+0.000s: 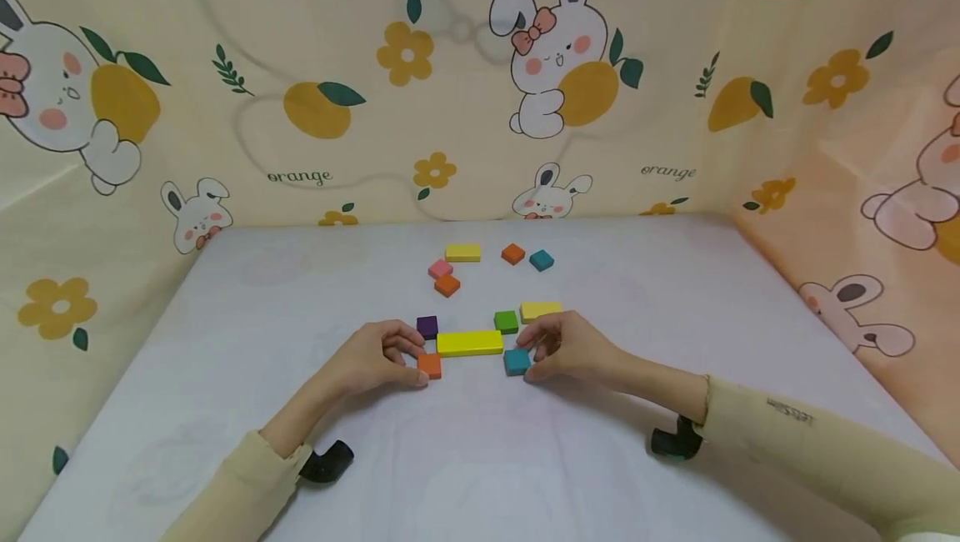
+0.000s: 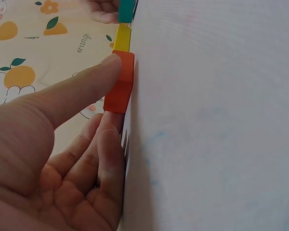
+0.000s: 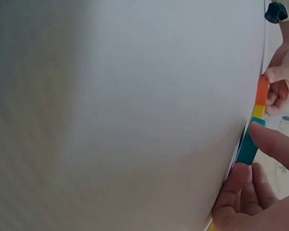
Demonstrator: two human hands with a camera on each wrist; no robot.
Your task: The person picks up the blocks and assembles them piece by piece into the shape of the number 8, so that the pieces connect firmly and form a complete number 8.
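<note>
My left hand (image 1: 375,354) pinches an orange block (image 1: 430,366), thumb at its near side and the other fingers curled behind. Opposite, a teal block (image 1: 517,362) is pinched by my right hand (image 1: 572,348); the right wrist view shows the thumb on one face of that teal block (image 3: 248,147). A long yellow block (image 1: 469,343) lies flat on the table between the two, slightly farther back. Behind the orange block, close to the left fingers, sits a purple block (image 1: 427,327). A green block (image 1: 506,322) stands behind the yellow block's right end.
Right of the green block lies another yellow block (image 1: 541,311), partly hidden by my right hand. Farther back on the white table (image 1: 300,292) are a yellow block (image 1: 462,253), a pink block (image 1: 440,268), two orange blocks (image 1: 447,285) and a blue block (image 1: 542,260). A patterned cloth (image 1: 465,125) hangs behind.
</note>
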